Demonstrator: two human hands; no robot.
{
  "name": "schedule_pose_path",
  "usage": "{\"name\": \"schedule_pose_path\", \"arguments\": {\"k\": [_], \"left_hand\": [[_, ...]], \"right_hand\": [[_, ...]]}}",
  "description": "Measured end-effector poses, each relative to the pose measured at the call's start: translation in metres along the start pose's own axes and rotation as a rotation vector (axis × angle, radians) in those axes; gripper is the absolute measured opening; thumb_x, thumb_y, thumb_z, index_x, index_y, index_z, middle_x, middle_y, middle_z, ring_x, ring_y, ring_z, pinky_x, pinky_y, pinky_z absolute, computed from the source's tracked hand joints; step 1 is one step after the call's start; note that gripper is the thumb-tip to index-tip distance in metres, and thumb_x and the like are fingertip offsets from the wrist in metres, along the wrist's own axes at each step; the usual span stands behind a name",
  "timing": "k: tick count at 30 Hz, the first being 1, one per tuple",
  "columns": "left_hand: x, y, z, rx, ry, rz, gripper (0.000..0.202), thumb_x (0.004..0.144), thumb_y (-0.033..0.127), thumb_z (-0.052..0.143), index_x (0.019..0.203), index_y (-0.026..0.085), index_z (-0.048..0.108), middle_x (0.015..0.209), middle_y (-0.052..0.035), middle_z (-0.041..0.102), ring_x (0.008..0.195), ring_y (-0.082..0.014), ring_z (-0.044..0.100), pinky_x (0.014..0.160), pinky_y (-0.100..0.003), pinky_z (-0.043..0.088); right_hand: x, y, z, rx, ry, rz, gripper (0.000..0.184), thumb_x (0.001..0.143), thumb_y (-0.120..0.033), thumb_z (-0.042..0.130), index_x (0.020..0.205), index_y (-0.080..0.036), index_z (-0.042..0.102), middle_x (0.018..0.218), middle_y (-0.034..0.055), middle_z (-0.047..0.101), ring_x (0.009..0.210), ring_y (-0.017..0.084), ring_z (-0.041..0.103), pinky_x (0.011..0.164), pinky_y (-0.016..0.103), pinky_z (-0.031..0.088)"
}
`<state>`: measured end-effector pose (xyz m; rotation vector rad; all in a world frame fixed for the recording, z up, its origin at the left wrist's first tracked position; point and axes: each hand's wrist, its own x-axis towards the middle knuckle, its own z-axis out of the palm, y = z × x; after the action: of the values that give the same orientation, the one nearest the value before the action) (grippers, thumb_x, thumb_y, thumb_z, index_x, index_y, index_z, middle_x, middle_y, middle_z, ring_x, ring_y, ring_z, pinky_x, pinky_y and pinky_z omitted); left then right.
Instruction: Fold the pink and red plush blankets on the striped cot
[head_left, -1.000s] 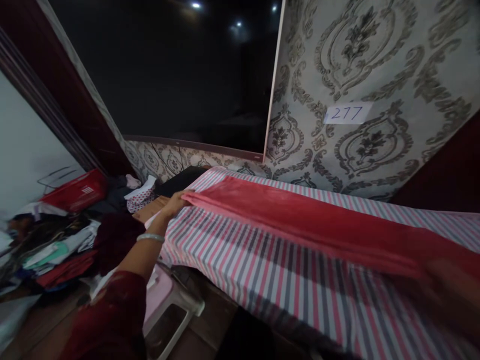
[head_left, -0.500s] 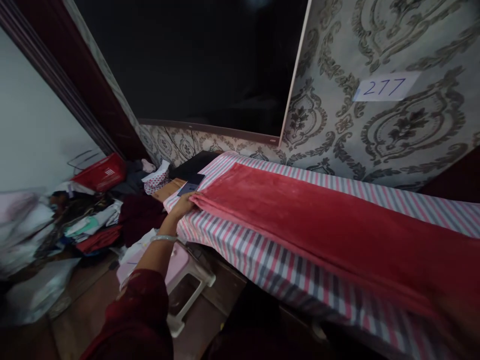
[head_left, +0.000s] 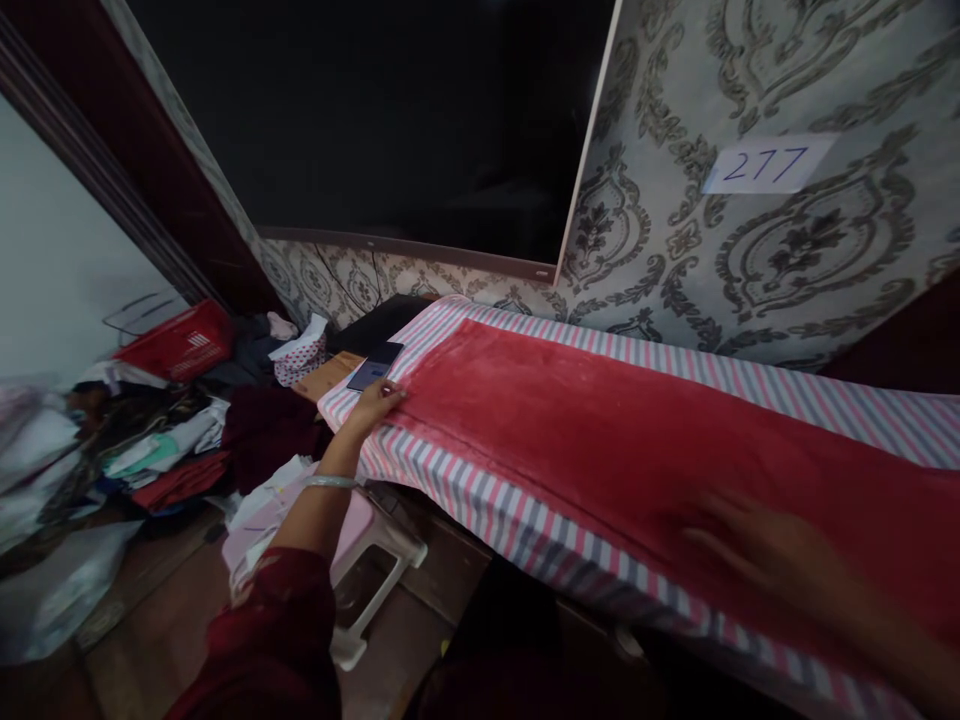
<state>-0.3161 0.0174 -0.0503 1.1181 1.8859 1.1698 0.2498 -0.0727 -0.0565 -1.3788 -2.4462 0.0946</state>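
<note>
Since the earlier frames the red fleece cloth [head_left: 600,440] has dropped from a raised, stretched fold to lying flat, and the right hand [head_left: 757,550] has come into clear view, laid on top of it. The cloth now runs lengthwise along the striped table cover [head_left: 480,500], its near edge just short of the cover's front edge, stripes showing on both long sides.

Left hand [head_left: 377,403]: at the cloth's far-left corner, fingers curled over the edge, pressing or pinching it; cannot tell which, the fingertips are hidden by the fabric. A bangle [head_left: 330,482] sits on that wrist, dark red sleeve below.

Right hand: blurred, palm down, fingers spread flat, nothing gripped, resting on the cloth near its front edge.

Judgement: the spreading phase looks done; the hands read as smoothing or squaring the cloth, not lifting it.

Around it: a dark phone [head_left: 375,365] lies just beyond the left hand, off the cover. A pink stool [head_left: 367,545] stands below the table edge. A clothes heap [head_left: 172,450] and red basket [head_left: 176,340] sit far left. A paper label marked 277 [head_left: 765,165] is stuck on the patterned wall.
</note>
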Motion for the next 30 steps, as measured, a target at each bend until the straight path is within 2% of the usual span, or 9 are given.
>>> {"name": "schedule_pose_path", "arguments": {"k": [3,6,8,10,17,20,23,27,30], "left_hand": [[-0.007,0.0,0.007,0.077,0.085,-0.003,0.031,0.064,0.032,0.079,0.081,0.021,0.055,0.06,0.0063,0.049,0.054,-0.0125,0.048,0.048,-0.021,0.035],[-0.011,0.001,0.008,0.141,0.116,-0.023,0.031,0.065,0.033,0.081,0.074,0.022,0.053,0.059,0.0042,0.05,0.055,-0.0144,0.05,0.048,-0.023,0.035],[-0.011,0.002,0.008,0.166,0.116,-0.03,0.032,0.066,0.034,0.081,0.068,0.022,0.052,0.056,0.0027,0.05,0.055,-0.0157,0.051,0.048,-0.024,0.036],[-0.011,0.003,0.008,0.177,0.113,-0.036,0.031,0.068,0.035,0.08,0.064,0.022,0.052,0.053,0.0022,0.048,0.056,-0.0173,0.053,0.049,-0.025,0.037],[-0.018,-0.001,0.005,0.15,0.134,-0.044,0.013,0.072,0.018,0.066,0.069,0.02,0.054,0.054,0.0048,0.048,0.052,-0.015,0.054,0.05,-0.025,0.045],[-0.021,-0.002,0.005,0.151,0.13,-0.06,0.011,0.073,0.014,0.062,0.075,0.02,0.054,0.054,0.0065,0.047,0.047,-0.014,0.052,0.049,-0.026,0.046],[-0.023,0.003,0.006,0.171,0.112,-0.061,0.014,0.073,0.015,0.064,0.08,0.021,0.054,0.054,0.0076,0.047,0.043,-0.0141,0.051,0.046,-0.025,0.042],[-0.026,0.009,0.005,0.182,0.125,-0.003,0.014,0.076,0.022,0.065,0.087,0.021,0.055,0.052,0.0092,0.044,0.044,-0.0134,0.048,0.046,-0.023,0.036],[-0.028,0.004,0.006,0.212,0.168,0.071,0.019,0.077,0.027,0.066,0.092,0.021,0.057,0.051,0.0097,0.042,0.05,-0.0142,0.048,0.05,-0.023,0.033]], "right_hand": [[0.047,-0.046,0.034,0.048,-0.098,-0.136,0.031,0.098,-0.041,0.05,0.118,-0.029,0.07,0.107,0.0088,0.071,0.092,0.024,0.072,0.076,0.035,0.059],[0.081,-0.081,0.066,0.051,-0.079,-0.203,0.04,0.095,-0.038,0.053,0.131,-0.025,0.065,0.113,0.0121,0.069,0.1,0.026,0.069,0.075,0.033,0.057],[0.092,-0.09,0.082,0.047,-0.057,-0.203,0.04,0.096,-0.034,0.051,0.132,-0.026,0.065,0.112,0.0118,0.069,0.099,0.025,0.068,0.073,0.033,0.056],[0.096,-0.09,0.089,0.04,-0.04,-0.185,0.039,0.097,-0.03,0.046,0.131,-0.028,0.066,0.106,0.0103,0.069,0.093,0.024,0.069,0.069,0.032,0.055],[0.086,-0.081,0.082,0.075,0.066,-0.304,0.041,0.101,-0.024,0.037,0.122,-0.024,0.072,0.093,0.0101,0.068,0.082,0.02,0.068,0.067,0.029,0.054],[0.082,-0.086,0.081,0.083,0.01,-0.343,0.038,0.101,-0.025,0.039,0.118,-0.026,0.073,0.093,0.0102,0.069,0.083,0.021,0.068,0.066,0.029,0.054],[0.085,-0.087,0.074,0.165,-0.07,-0.331,0.035,0.101,-0.032,0.043,0.118,-0.026,0.073,0.103,0.0105,0.072,0.09,0.022,0.07,0.073,0.032,0.057],[0.114,-0.073,0.058,0.25,-0.087,-0.244,0.036,0.102,-0.038,0.042,0.109,-0.026,0.076,0.103,0.009,0.076,0.091,0.024,0.072,0.079,0.036,0.058],[0.166,-0.052,0.054,0.251,0.013,-0.152,0.038,0.1,-0.041,0.043,0.108,-0.025,0.076,0.106,0.0095,0.076,0.095,0.026,0.071,0.083,0.039,0.057]]}}
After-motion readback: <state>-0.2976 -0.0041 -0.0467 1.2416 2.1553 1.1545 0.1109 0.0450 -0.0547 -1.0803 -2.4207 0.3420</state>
